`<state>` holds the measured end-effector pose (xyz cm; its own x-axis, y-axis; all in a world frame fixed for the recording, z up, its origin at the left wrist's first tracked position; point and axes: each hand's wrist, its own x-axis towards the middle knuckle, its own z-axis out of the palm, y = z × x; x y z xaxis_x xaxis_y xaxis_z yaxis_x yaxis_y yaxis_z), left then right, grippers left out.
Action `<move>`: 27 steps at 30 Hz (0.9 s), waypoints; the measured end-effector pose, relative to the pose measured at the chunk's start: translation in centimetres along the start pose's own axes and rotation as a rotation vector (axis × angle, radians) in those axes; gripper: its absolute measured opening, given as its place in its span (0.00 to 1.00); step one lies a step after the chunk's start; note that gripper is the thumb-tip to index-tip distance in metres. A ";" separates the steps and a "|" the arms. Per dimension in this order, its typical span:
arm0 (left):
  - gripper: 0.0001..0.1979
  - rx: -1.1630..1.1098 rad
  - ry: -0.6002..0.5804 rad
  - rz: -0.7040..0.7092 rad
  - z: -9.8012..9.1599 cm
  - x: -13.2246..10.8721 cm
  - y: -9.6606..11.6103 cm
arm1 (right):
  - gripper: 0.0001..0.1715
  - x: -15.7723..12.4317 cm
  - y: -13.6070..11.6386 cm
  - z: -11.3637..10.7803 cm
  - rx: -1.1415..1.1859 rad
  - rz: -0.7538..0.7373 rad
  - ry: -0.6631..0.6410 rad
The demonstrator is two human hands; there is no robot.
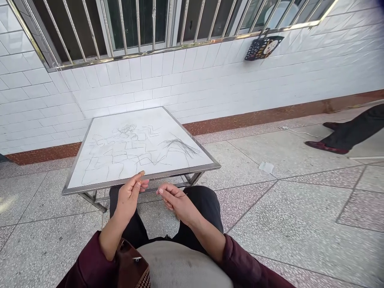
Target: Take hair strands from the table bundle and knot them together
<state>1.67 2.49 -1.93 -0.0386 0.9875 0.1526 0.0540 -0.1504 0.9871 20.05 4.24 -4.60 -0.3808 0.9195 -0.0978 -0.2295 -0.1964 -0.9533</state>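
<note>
A low white table with a metal rim stands in front of my knees. Thin dark strands lie across its top in zigzag lines, and a loose bundle of dark strands rests near its right side. My left hand hovers at the table's near edge, thumb and fingers pinched together. My right hand is beside it, just below the rim, fingers curled in a pinch. A very fine strand may run between the two hands; it is too thin to make out.
A white tiled wall with a barred window rises behind the table. A dark patterned pouch hangs on the wall. Another person's legs and shoes are at the far right on the speckled floor. A paper scrap lies on the floor.
</note>
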 end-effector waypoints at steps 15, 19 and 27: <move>0.24 -0.210 0.068 -0.109 1.8 -0.1 -0.1 | 0.18 -0.1 0.9 1.1 0.108 -0.035 0.023; 0.23 -0.036 -0.078 -0.184 -0.5 0.7 0.6 | 0.17 -0.1 1.1 0.2 -0.027 -0.022 -0.009; 0.28 -0.113 -0.217 -0.329 -2.8 1.8 2.2 | 0.29 -0.4 0.8 -1.2 -0.092 -0.054 -0.217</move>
<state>-1.05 3.78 0.65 0.1762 0.9688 -0.1743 -0.0367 0.1834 0.9824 21.12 4.13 -5.65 -0.5556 0.8314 0.0086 -0.1764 -0.1077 -0.9784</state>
